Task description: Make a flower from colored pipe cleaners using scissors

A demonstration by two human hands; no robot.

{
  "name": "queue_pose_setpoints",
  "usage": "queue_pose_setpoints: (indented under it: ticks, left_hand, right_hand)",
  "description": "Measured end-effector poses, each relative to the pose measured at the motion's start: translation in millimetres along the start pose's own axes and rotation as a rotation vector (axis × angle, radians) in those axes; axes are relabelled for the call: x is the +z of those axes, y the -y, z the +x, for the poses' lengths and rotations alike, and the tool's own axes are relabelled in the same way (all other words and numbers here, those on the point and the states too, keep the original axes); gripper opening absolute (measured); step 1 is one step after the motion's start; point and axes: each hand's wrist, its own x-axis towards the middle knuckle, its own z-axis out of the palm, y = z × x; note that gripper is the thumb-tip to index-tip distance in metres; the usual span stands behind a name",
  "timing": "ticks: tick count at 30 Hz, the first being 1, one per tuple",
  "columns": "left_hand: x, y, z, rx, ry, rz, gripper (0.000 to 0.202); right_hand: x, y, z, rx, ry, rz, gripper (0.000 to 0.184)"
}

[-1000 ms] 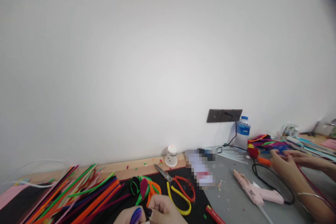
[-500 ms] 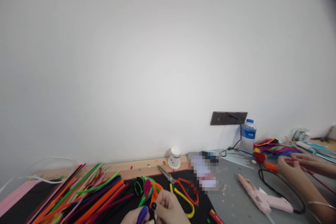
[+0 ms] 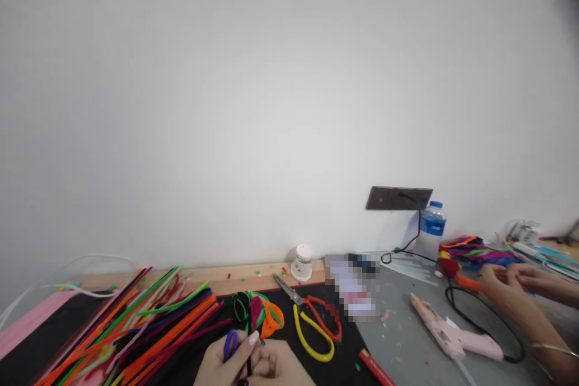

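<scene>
At the bottom edge, my left hand (image 3: 221,365) and my right hand (image 3: 280,368) are pressed together, fingers closed. They pinch a small purple pipe-cleaner loop (image 3: 230,344) with a dark stem (image 3: 249,365) hanging from it. Just beyond them lie folded green, pink and orange pipe-cleaner loops (image 3: 257,313) on a black mat (image 3: 344,362). Scissors (image 3: 312,319) with red and yellow handles lie to the right of my hands.
A fan of coloured pipe cleaners (image 3: 136,325) covers the left. A white cup (image 3: 301,262), a pink glue gun (image 3: 447,335) with black cord, a water bottle (image 3: 432,229) and a wall socket (image 3: 398,198) are farther right. Another person's hands (image 3: 511,283) work near a colourful pile.
The view tilted down a little, showing more of my hands. The purple loop now stands between my fingers. The other person's hands drew closer together.
</scene>
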Motion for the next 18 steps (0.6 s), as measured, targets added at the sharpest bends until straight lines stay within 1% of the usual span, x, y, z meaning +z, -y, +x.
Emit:
queue_pose_setpoints:
  ticks: [2, 4, 6, 8, 10, 13, 18]
  left_hand:
    - [-1.1, -3.6, 0.8, -0.009, 0.001, -0.038, 0.039]
    - [-4.2, -8.3, 2.7, -0.032, -0.025, -0.06, 0.038]
    - [-8.5, -12.6, 5.1, -0.037, -0.079, -0.054, 0.046]
    - [-12.7, -15.6, 7.3, -0.041, -0.12, -0.048, 0.051]
    - [-15.5, -16.7, 8.5, -0.055, -0.125, -0.055, 0.05]
    - [-16.4, -13.4, 9.7, -0.072, -0.125, -0.068, 0.048]
    - [-15.1, 1.9, 14.2, 0.029, -0.227, -0.126, 0.042]
  right_hand:
    - [-3.8, 1.8, 2.1, -0.021, -0.048, -0.013, 0.036]
    - [-10.3, 3.4, 4.6, -0.089, -0.155, -0.013, 0.035]
    - [-17.2, 5.5, 5.6, -0.173, -0.274, 0.003, 0.032]
    - [-22.2, 7.9, 4.8, -0.238, -0.35, 0.023, 0.03]
    - [-24.4, 10.0, 3.4, -0.269, -0.374, 0.038, 0.03]
    - [-23.3, 11.1, 2.0, -0.267, -0.359, 0.04, 0.03]
    - [-20.6, 9.1, 2.6, -0.247, -0.363, 0.017, 0.029]
